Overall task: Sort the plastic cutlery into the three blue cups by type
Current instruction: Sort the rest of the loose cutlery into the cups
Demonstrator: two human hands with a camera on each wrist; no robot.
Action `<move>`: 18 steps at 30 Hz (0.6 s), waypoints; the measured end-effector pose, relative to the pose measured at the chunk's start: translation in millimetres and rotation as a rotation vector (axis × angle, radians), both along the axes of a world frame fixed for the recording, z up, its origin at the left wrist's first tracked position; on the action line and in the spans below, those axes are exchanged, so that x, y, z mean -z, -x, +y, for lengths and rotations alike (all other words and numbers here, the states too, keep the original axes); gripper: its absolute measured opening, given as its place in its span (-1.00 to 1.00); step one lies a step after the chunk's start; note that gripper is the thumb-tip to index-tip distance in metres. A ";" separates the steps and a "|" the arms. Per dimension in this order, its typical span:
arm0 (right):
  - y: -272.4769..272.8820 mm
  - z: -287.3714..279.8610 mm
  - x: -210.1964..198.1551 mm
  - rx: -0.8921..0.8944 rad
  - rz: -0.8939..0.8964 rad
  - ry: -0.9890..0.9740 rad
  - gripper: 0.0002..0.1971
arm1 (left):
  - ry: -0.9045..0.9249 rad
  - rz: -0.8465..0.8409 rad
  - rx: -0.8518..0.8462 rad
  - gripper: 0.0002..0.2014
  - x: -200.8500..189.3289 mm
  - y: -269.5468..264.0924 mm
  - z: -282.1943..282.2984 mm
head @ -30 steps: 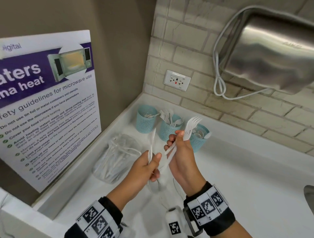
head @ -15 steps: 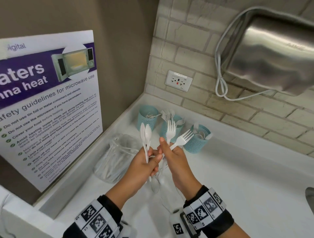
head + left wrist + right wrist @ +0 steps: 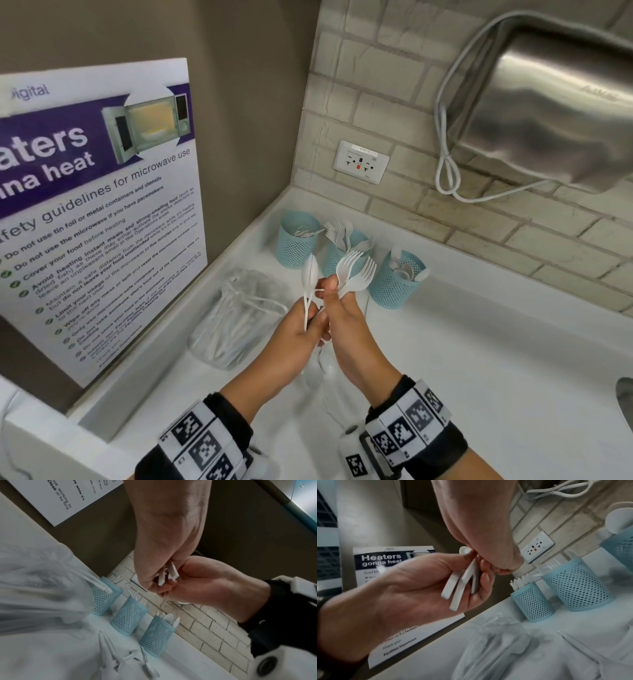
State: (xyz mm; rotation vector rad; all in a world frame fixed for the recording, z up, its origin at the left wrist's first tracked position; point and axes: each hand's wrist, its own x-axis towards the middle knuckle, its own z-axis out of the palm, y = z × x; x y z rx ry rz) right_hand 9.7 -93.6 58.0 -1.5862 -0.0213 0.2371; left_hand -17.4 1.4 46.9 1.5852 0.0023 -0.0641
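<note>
My left hand (image 3: 313,325) grips two white plastic spoons (image 3: 310,274) by their handles, bowls pointing up. Touching it, my right hand (image 3: 332,286) pinches two white forks (image 3: 356,270), tines up and to the right. Both hands hover over the counter in front of three blue mesh cups. The left cup (image 3: 295,243) holds knives, the middle cup (image 3: 334,258) forks, the right cup (image 3: 394,284) spoons. The right wrist view shows several handle ends (image 3: 458,588) lying across my left palm. In the left wrist view the cups (image 3: 128,618) stand below the hands.
A clear plastic bag (image 3: 236,318) of white cutlery lies left of my hands, against the counter's raised edge. Loose cutlery (image 3: 120,661) lies on the white counter (image 3: 479,359) under my hands. A poster (image 3: 99,205) leans on the left wall; a wall socket (image 3: 361,161) is behind the cups.
A second ago my right hand held one fork high. Now it pinches two forks, drawn closer together, and my left hand shows two spoons upright. Both hands stayed in front of the cups.
</note>
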 end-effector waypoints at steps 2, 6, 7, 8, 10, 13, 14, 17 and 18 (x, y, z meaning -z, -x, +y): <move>-3.2 -4.4 -9.2 -0.022 0.022 -0.024 -0.66 | 0.017 0.022 0.007 -0.84 1.8 -0.5 2.6; -22.1 -24.4 -18.5 -0.017 0.012 0.003 -0.90 | 0.021 0.080 0.033 -0.84 6.9 -3.5 10.8; -26.5 -30.0 -19.6 -0.033 0.031 -0.004 -0.88 | 0.015 0.085 0.042 -0.85 7.8 -4.6 11.9; -30.1 -33.7 -20.5 -0.058 0.050 -0.020 -0.83 | 0.004 0.091 0.044 -0.86 8.1 -4.9 13.2; -35.9 -40.7 -26.1 -0.084 0.061 -0.028 -0.78 | -0.004 0.103 0.031 -0.86 7.4 -5.3 14.3; -51.3 -51.5 -39.6 0.013 -0.033 -0.050 -0.80 | 0.039 0.140 -0.033 -0.80 5.1 -4.2 16.0; -60.0 -56.1 -43.6 0.076 -0.084 -0.080 -0.82 | 0.054 0.155 -0.058 -0.78 3.9 -3.6 17.4; -92.3 -69.8 -51.1 0.253 -0.214 -0.209 -0.89 | 0.052 0.196 -0.094 -0.74 2.7 -2.2 22.4; -103.0 -72.6 -51.2 0.286 -0.254 -0.234 -0.90 | 0.046 0.206 -0.095 -0.72 2.1 -1.7 23.0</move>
